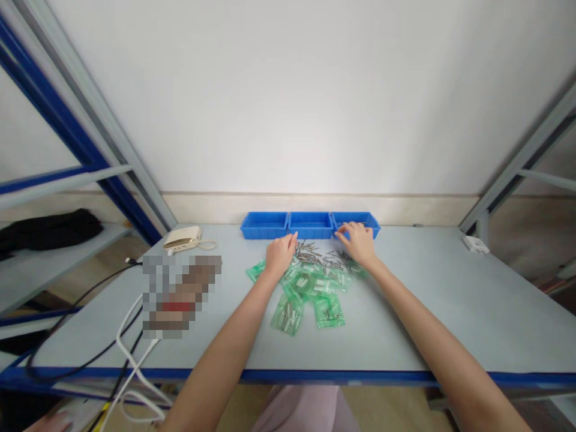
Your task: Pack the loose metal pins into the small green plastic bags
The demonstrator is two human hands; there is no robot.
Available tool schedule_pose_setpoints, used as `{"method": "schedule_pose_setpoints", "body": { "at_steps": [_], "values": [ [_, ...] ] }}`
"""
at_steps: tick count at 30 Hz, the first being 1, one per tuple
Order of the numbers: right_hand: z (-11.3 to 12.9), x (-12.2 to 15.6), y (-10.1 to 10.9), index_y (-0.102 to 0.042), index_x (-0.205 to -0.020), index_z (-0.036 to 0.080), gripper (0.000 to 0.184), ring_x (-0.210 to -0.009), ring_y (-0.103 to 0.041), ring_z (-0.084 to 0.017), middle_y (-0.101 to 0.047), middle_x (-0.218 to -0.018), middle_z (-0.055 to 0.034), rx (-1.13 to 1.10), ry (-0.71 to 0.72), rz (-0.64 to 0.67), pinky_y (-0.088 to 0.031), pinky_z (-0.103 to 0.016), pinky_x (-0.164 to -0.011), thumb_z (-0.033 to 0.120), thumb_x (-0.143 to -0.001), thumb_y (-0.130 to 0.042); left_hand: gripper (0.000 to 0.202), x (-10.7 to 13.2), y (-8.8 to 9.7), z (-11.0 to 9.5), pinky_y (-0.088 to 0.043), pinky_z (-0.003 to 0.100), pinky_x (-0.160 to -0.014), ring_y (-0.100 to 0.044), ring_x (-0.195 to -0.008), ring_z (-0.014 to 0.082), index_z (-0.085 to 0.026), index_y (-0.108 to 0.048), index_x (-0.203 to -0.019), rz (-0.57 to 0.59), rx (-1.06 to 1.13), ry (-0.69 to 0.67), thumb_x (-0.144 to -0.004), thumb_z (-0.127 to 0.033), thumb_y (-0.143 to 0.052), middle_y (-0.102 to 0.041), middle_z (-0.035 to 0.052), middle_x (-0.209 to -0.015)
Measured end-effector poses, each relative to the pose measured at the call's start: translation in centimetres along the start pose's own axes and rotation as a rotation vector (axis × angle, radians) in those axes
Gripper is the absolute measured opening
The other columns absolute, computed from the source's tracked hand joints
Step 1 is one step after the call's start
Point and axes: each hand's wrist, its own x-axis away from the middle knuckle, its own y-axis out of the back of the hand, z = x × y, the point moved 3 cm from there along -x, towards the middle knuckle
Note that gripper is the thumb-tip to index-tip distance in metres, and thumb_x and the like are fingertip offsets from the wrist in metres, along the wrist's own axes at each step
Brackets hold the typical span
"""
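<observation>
My left hand is closed, thumb and fingertips together, beside the left end of a pile of loose screws. Whatever those fingertips hold is too small to make out. At the front of the right-hand blue bin, my right hand has curled fingers, with thumb and fingertips close together at its near wall. I cannot make out what they hold. A few thin metal pieces show in that bin. A second pile of small dark screws lies left of my right wrist. Green plastic bags with metal pieces inside spread nearer to me.
Two more blue bins adjoin on the left, along the wall. A cream-coloured device, a blurred-out item and white cables occupy the table's left side. A white adapter sits far right. Metal frame posts flank the table.
</observation>
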Motion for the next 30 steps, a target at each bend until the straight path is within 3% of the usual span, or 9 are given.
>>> {"method": "schedule_pose_setpoints", "body": {
  "at_steps": [3, 7, 14, 20, 23, 30],
  "values": [
    [3.7, 1.3, -1.2, -0.067, -0.091, 0.024, 0.025, -0.099, -0.051, -0.024, -0.063, -0.102, -0.0072, -0.043, 0.179, 0.242, -0.029, -0.036, -0.08, 0.042, -0.087, -0.05, 0.045, 0.2, 0.1, -0.3, -0.034, 0.024, -0.059, -0.061, -0.064, 0.0155, -0.019, -0.064, -0.072, 0.01, -0.041, -0.027, -0.096, -0.039, -0.031, -0.067, 0.0024, -0.065],
    [5.8, 2.0, -1.7, -0.067, -0.089, 0.022, 0.015, -0.097, -0.054, -0.024, -0.066, -0.098, -0.007, -0.033, 0.203, 0.32, -0.03, -0.035, -0.08, 0.031, -0.085, -0.056, 0.044, 0.3, 0.2, -0.4, -0.034, 0.023, -0.059, -0.06, -0.063, 0.0152, -0.019, -0.063, -0.073, 0.018, -0.077, -0.048, -0.096, -0.038, -0.031, -0.066, 0.003, -0.066],
    [4.7, 2.4, -1.9, -0.066, -0.084, 0.021, 0.007, -0.093, -0.06, -0.021, -0.069, -0.094, -0.0039, -0.184, 0.057, 0.322, -0.033, -0.034, -0.081, 0.024, -0.08, -0.062, 0.045, 0.5, -0.1, -0.8, -0.034, 0.025, -0.06, -0.062, -0.066, 0.0178, -0.019, -0.063, -0.074, 0.076, -0.166, -0.098, -0.096, -0.039, -0.029, -0.066, 0.0053, -0.069],
    [4.3, 2.4, -1.7, -0.069, -0.087, 0.023, 0.013, -0.091, -0.062, -0.021, -0.072, -0.085, -0.0019, -0.273, -0.048, 0.364, -0.037, -0.032, -0.077, 0.022, -0.074, -0.068, 0.045, 0.7, -0.2, -1.2, -0.036, 0.025, -0.061, -0.062, -0.068, 0.0181, -0.019, -0.063, -0.075, 0.075, -0.187, -0.146, -0.096, -0.039, -0.029, -0.068, 0.0071, -0.073],
    [4.3, 2.4, -1.6, -0.071, -0.08, 0.023, 0.009, -0.084, -0.064, -0.019, -0.072, -0.081, -0.001, -0.313, -0.061, 0.393, -0.038, -0.029, -0.074, 0.023, -0.071, -0.069, 0.044, 0.8, -0.2, -1.3, -0.037, 0.025, -0.063, -0.062, -0.071, 0.0174, -0.018, -0.063, -0.077, 0.089, -0.186, -0.171, -0.096, -0.038, -0.029, -0.069, 0.0069, -0.078],
    [4.1, 2.7, -1.5, -0.069, -0.079, 0.022, 0.007, -0.083, -0.062, -0.018, -0.071, -0.081, -0.0004, -0.351, -0.069, 0.304, -0.036, -0.03, -0.076, 0.024, -0.072, -0.068, 0.036, 1.0, -0.6, -1.5, -0.041, 0.025, -0.067, -0.063, -0.078, 0.0179, -0.018, -0.062, -0.089, 0.126, -0.227, -0.236, -0.096, -0.037, -0.032, -0.068, 0.005, -0.085]
  ]
}}
